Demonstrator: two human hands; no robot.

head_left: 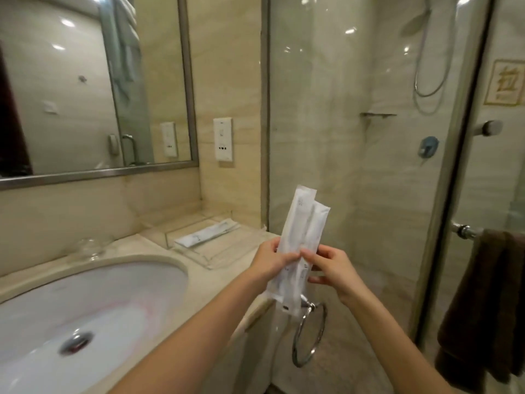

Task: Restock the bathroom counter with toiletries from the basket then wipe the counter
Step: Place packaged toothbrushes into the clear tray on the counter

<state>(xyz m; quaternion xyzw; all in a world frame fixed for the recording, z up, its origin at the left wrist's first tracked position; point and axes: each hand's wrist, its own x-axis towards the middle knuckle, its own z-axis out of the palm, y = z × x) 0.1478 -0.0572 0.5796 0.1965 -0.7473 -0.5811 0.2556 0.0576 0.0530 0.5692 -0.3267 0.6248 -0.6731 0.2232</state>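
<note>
Bathroom, as it stands around me.
- Walls: glossy beige marble wall tiles (227,66), with one white rectangular socket plate (222,139).
- On my left: a large steel-framed rectangular mirror (71,109), hung above a beige marble counter (199,280).
- A white oval basin with a chrome drain (99,302) is sunk in that counter.
- A chrome towel ring (296,344) is on the counter's end.
- Ahead of me: a clear glass shower screen (341,166), with a looped chrome shower hose (420,81) behind it.
- On my right: a dark brown towel (483,308) hangs over a chrome rail (466,231), and above it is a gold-framed sign (505,82).
- Light: bright ceiling spots reflected in the mirror and the glass.
</note>
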